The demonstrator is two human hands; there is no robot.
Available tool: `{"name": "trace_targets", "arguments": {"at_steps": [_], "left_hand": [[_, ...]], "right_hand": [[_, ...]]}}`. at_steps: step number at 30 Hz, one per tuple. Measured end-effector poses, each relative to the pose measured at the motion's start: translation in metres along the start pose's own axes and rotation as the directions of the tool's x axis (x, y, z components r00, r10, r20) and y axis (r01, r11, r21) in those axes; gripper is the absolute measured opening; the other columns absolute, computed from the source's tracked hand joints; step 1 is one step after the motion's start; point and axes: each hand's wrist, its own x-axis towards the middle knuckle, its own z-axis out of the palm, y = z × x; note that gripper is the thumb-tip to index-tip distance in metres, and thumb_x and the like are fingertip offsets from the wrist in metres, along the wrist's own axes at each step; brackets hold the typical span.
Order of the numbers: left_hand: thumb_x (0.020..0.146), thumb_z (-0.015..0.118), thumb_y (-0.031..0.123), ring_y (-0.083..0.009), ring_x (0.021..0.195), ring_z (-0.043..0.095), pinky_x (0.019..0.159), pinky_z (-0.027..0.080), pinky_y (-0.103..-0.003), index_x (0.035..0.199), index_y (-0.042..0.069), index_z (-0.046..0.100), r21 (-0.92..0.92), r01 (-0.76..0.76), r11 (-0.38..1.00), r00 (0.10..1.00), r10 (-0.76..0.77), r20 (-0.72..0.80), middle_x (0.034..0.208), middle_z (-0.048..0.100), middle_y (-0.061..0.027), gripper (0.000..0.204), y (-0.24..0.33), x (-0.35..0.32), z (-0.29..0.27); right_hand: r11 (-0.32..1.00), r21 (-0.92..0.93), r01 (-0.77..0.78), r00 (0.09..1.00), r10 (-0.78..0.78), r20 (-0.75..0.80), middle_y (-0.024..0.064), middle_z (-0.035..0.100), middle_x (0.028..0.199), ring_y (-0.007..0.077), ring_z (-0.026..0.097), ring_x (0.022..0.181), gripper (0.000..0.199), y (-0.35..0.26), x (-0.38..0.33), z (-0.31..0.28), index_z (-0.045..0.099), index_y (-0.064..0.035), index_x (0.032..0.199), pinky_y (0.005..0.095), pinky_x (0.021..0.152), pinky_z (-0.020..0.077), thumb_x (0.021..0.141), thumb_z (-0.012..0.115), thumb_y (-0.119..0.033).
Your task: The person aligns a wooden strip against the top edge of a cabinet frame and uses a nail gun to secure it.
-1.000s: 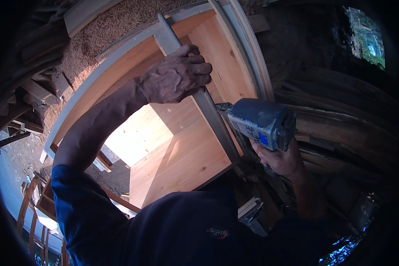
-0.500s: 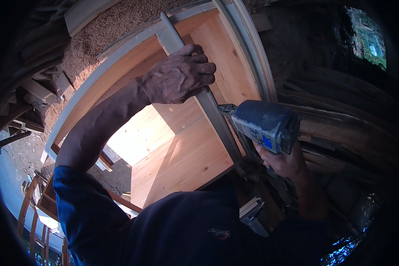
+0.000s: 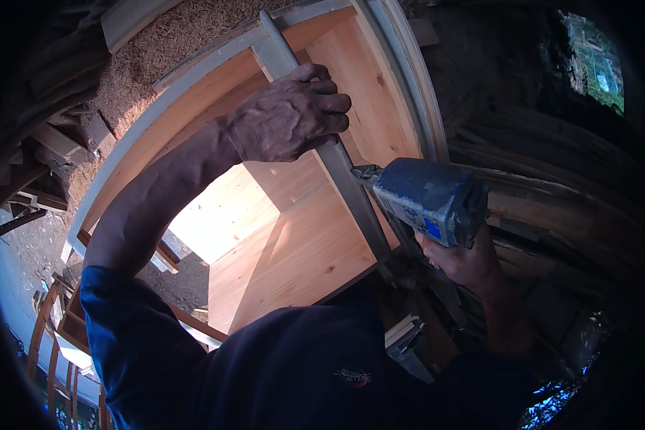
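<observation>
Overhead, left hand point(image 3: 290, 115) reaches up, fingers wrapped on grey batten point(image 3: 322, 147) against pine panel point(image 3: 294, 258); right hand point(image 3: 462, 261) grips blue nailer point(image 3: 426, 201), nose at batten.

Nailer point(image 3: 426, 199) right of strip point(image 3: 337, 165), seemingly touching.

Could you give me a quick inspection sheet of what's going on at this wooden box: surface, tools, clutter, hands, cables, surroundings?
Surface: pale wooden box, open, sunlit patch inside.
Job's things: grey strip lying along the box edge; blue power tool, nose against the strip.
Clutter: wood offcuts at left; sawdust-like litter above the box.
Hands: left hand grips the strip; right hand holds the tool from below.
Cables: nothing seen.
Surroundings: dark stacked planks at right; wooden chair frames lower left.
</observation>
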Motion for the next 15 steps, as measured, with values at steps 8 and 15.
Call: {"name": "trace_targets", "arguments": {"at_steps": [8,15], "left_hand": [[0.088,0.073,0.024,-0.0209,0.110,0.058,0.111,0.033,-0.044,0.100,0.009,0.067,-0.047,0.004,0.999,1.000,-0.004,-0.008,0.103,0.058,-0.0035,0.019,0.001,-0.001,0.001],[0.088,0.072,0.022,-0.0214,0.111,0.058,0.111,0.033,-0.045,0.104,0.008,0.067,0.005,-0.022,1.000,0.999,0.022,-0.028,0.106,0.058,-0.0044,0.021,-0.001,-0.002,0.001]], "right_hand": [[0.996,0.084,-0.029,0.997,0.035,-0.072,0.0048,0.067,0.088,0.0077,0.060,0.064,0.026,0.008,-0.014,0.020,0.062,-0.0020,0.114,0.0272,0.056,0.0512,0.090,0.069,0.004],[0.999,0.000,-0.054,0.995,0.054,-0.084,0.0039,0.067,0.087,0.0074,0.060,0.066,0.023,-0.009,-0.011,0.024,0.063,-0.0015,0.115,0.0267,0.056,0.0504,0.093,0.069,0.001]]}}
